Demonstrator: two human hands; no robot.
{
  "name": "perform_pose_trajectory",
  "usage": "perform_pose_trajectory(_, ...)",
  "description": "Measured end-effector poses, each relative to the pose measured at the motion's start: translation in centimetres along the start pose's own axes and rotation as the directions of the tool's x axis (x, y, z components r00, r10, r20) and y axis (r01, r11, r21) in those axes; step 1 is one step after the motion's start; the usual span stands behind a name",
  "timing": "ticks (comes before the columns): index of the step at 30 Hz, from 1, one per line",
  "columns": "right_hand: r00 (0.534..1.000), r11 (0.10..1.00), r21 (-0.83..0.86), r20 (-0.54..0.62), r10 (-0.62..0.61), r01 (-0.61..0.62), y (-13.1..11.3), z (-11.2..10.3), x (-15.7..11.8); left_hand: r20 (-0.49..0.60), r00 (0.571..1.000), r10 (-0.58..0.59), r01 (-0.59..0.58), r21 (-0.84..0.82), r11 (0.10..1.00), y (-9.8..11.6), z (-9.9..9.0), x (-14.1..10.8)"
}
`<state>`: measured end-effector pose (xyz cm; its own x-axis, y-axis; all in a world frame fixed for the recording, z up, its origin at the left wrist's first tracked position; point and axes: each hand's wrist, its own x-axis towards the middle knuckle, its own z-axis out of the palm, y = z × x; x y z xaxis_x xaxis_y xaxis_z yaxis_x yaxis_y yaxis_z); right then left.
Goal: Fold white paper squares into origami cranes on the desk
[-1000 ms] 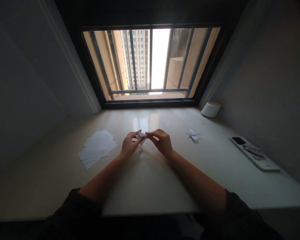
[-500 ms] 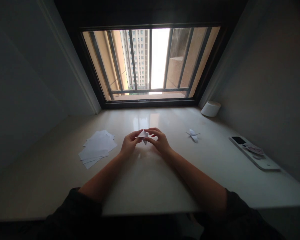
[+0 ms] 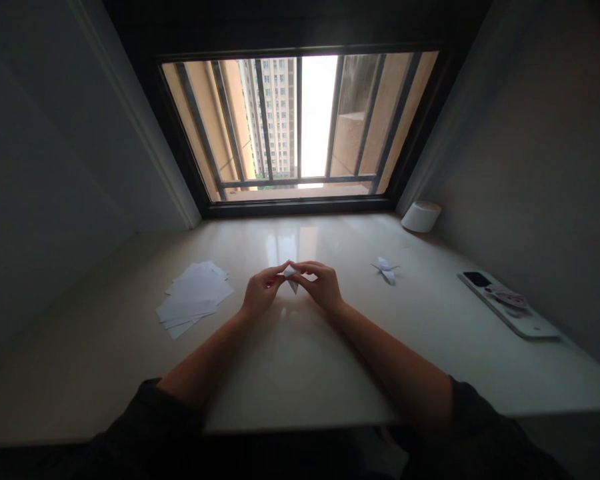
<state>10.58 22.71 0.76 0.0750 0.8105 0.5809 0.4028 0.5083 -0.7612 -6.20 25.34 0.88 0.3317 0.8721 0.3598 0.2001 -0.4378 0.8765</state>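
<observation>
Between my two hands, over the middle of the white surface, is a small piece of folded white paper (image 3: 293, 283) with a point hanging downward. My left hand (image 3: 263, 288) pinches its left side between thumb and fingers. From the other side, my right hand (image 3: 323, 281) grips it the same way, fingertips meeting those of the left at the top. Fingers cover much of the paper, so its full shape is hidden. Off to the right lies a folded paper crane (image 3: 386, 270), apart from both hands.
A loose stack of white paper sheets (image 3: 195, 293) is on the left. At the right lie a phone (image 3: 510, 307) and, farther back by the wall, a white round object (image 3: 421, 217). A barred window (image 3: 300, 208) borders the far edge of the white sill (image 3: 270, 387).
My fingertips have come closer together at the top of the folded paper, covering more of it. Both hands stay in nearly the same place.
</observation>
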Motion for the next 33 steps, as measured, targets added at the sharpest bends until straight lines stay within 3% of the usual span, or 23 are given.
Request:
perform_pose_trajectory(6, 1.000, 0.999, -0.034, -0.011, 0.005, -0.005, 0.2, -0.3, 0.2, 0.025, 0.972, 0.234, -0.232, 0.269, 0.935, 2.2, -0.2, -0.4)
perform_pose_trajectory(10, 1.000, 0.995, -0.094, 0.001, 0.014, -0.014, 0.4, -0.4, 0.2, 0.028, 0.946, 0.323, -0.314, 0.334, 0.889, 3.0, -0.3, -0.4)
perform_pose_trajectory(18, 0.998, 0.987, -0.157, 0.058, -0.019, 0.028, 0.5, -0.5, 0.0, -0.118, 0.942, 0.313, -0.261, 0.325, 0.909, 1.9, -0.5, -0.4)
perform_pose_trajectory(28, 0.994, 0.991, -0.082, 0.035, 0.105, -0.102, 0.5, -0.2, 0.1, -0.189, 0.936, 0.296, -0.243, 0.261, 0.934, 2.1, -0.3, -0.5)
perform_pose_trajectory(33, 0.980, 0.981, 0.012, 0.036, 0.194, -0.195, 0.7, -0.1, 0.1, -0.203, 0.912, 0.357, -0.290, 0.294, 0.910, 2.3, -0.3, -0.6)
